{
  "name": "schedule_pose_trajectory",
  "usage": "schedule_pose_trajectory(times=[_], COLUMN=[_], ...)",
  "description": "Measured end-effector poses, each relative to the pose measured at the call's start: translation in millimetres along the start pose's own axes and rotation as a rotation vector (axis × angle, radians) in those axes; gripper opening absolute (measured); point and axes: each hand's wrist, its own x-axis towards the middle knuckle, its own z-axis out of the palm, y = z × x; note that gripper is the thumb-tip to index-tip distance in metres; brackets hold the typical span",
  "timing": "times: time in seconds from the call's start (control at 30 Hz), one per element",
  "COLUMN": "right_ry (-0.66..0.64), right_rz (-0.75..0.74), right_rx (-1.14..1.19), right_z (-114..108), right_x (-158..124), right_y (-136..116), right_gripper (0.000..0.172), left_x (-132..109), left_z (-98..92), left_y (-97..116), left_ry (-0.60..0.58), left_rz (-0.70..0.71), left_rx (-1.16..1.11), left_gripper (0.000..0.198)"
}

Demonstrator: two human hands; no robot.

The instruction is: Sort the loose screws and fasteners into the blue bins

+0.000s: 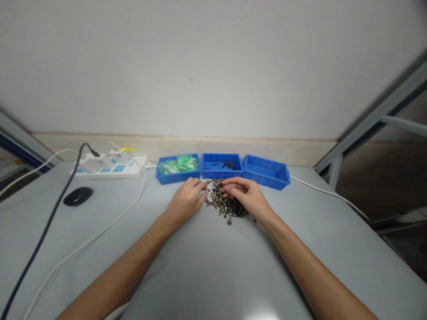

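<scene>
A pile of small dark and brass-coloured screws (223,205) lies on the grey table in front of three blue bins. My left hand (185,201) rests at the pile's left edge, fingers curled, fingertips touching the screws. My right hand (247,195) lies over the right side of the pile, fingers bent and pinched down among the screws. What the fingers hold, if anything, is too small to see. The left bin (178,168) holds green plastic pieces, the middle bin (222,166) a few dark screws, and the right bin (266,171) looks empty.
A white power strip (110,167) with plugs sits at the back left, with a black cable (46,226) and white cables running across the table. A black mouse (78,196) lies at the left. A wall stands behind; a metal frame (373,120) rises at the right.
</scene>
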Motion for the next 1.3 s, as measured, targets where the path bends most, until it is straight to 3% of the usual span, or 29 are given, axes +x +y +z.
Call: schedule_pose_trajectory(times=[0.53,0.7,1.07,1.3], right_ry=[0.005,0.007,0.014,0.015], right_rz=[-0.006,-0.014,-0.018,-0.02], right_rx=[-0.032,-0.036,-0.033,-0.034], right_z=[-3,-3,-2,-2], right_x=[3,3,3,2], right_y=[6,7,7,5], right_gripper=[0.021,0.021,0.021,0.021], left_x=[6,4,6,8], left_z=[6.0,2.7,4.7,-2.5], left_y=[2,1,2,9], left_ry=[-0.042,0.0,-0.042,0.094], left_rz=[-0.018,-0.002,-0.009,0.006], left_rx=[-0.053,-0.084,0.036,-0.247], left_gripper=[0.008,0.009,0.009,0.008])
